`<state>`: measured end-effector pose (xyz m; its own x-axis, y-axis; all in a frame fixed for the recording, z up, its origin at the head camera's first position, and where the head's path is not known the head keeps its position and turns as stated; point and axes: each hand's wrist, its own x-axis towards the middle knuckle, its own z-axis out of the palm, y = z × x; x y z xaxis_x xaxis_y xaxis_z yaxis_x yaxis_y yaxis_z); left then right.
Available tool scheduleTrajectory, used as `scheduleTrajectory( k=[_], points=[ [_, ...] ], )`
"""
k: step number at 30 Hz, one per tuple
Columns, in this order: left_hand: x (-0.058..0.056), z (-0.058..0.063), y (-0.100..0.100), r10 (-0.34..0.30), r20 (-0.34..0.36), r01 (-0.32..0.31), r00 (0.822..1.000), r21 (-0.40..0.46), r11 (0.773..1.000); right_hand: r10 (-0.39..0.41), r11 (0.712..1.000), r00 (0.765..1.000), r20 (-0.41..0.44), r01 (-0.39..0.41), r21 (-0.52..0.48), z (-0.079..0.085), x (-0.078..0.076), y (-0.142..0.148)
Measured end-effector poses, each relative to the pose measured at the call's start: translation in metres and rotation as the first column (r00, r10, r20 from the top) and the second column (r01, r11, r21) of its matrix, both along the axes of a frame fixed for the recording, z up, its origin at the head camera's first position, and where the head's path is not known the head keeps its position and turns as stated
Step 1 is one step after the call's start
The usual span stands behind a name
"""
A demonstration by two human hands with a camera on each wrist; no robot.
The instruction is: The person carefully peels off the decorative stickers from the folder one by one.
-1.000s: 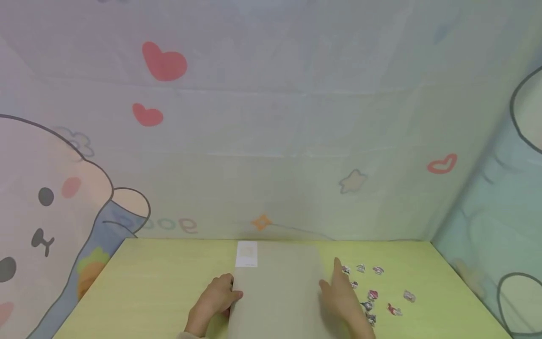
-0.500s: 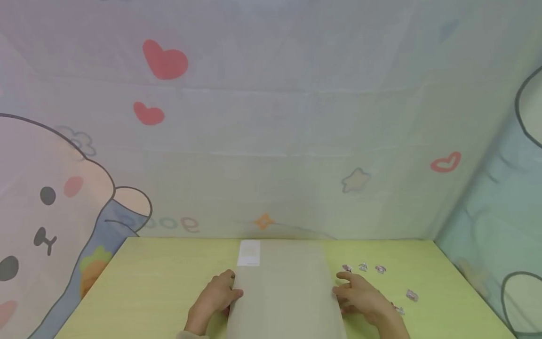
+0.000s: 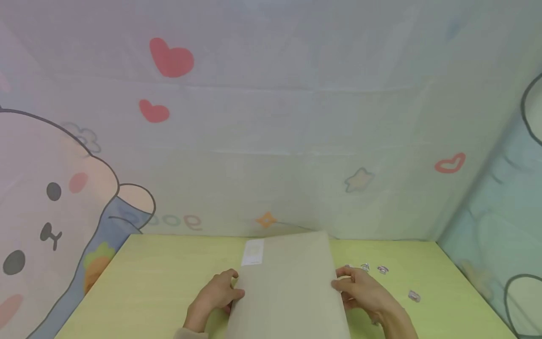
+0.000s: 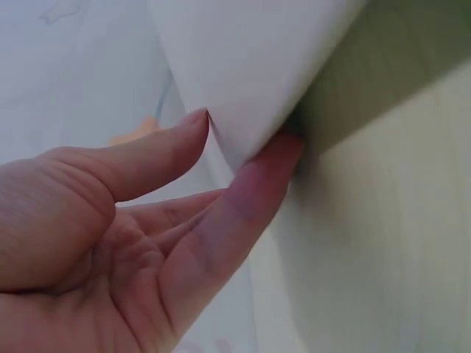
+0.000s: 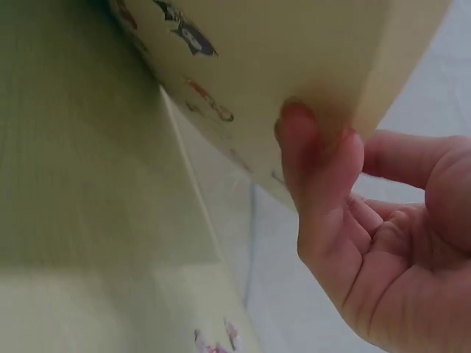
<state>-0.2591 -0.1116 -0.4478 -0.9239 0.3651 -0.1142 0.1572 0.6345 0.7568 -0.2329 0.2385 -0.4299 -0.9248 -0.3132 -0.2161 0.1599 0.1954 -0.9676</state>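
Note:
A large pale sheet of card (image 3: 292,287) is raised at its right side above the table. At its top left corner is a white label (image 3: 252,252). My left hand (image 3: 215,293) pinches the left edge, thumb above and a finger underneath in the left wrist view. On the opposite edge, my right hand (image 3: 367,293) grips the card between thumb and fingers. Several small printed figures, one a dark figure (image 5: 193,38), show on the underside of the card in the right wrist view. The card's near end lies outside the head view.
Small colourful cut-outs lie on the yellow table (image 3: 178,268) right of the card, including a pinkish piece (image 3: 414,295) and a red-and-white one (image 3: 383,269). My right hand covers others. A printed curtain (image 3: 271,117) hangs behind the table.
My right hand has moved right from the cut-outs' near side and now grips the card's right edge. That side of the card has risen and tilted. My left hand stays at the left edge.

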Motion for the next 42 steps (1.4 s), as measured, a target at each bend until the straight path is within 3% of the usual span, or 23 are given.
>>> scheduleTrajectory(
  k=[5, 11, 15, 22, 26, 34, 42],
  points=[
    [0.003, 0.001, -0.004, 0.020, 0.030, -0.020, 0.999, 0.006, 1.000, 0.016, 1.000, 1.000, -0.027, -0.016, -0.003, 0.012, 0.003, -0.016],
    [0.004, 0.000, 0.002, -0.001, 0.037, 0.000, 0.999, 0.049, 0.999, -0.136, 0.990, 0.988, -0.079, 0.138, 0.022, 0.038, 0.011, -0.027],
    [0.007, 0.010, 0.016, -0.018, -0.017, 0.019, 1.000, 0.055, 0.998, -0.202, 0.979, 0.969, -0.140, 0.202, -0.014, 0.059, 0.020, -0.029],
    [0.034, 0.052, 0.058, -0.048, -0.057, 0.052, 0.997, 0.080, 0.995, -0.238, 0.969, 0.937, -0.254, 0.246, 0.000, 0.085, 0.036, -0.045],
    [0.041, 0.081, 0.080, -0.086, -0.060, 0.093, 0.994, 0.120, 0.988, -0.247, 0.966, 0.917, -0.314, 0.259, -0.003, 0.096, 0.043, -0.057],
    [0.027, 0.135, 0.099, -0.067, -0.092, 0.071, 0.993, 0.046, 0.996, -0.206, 0.968, 0.887, -0.414, 0.248, 0.050, 0.113, 0.044, -0.076],
    [0.009, 0.165, 0.105, -0.064, -0.054, 0.060, 0.996, -0.065, 0.996, -0.168, 0.958, 0.848, -0.502, 0.261, 0.120, 0.132, 0.034, -0.096]
  ],
)
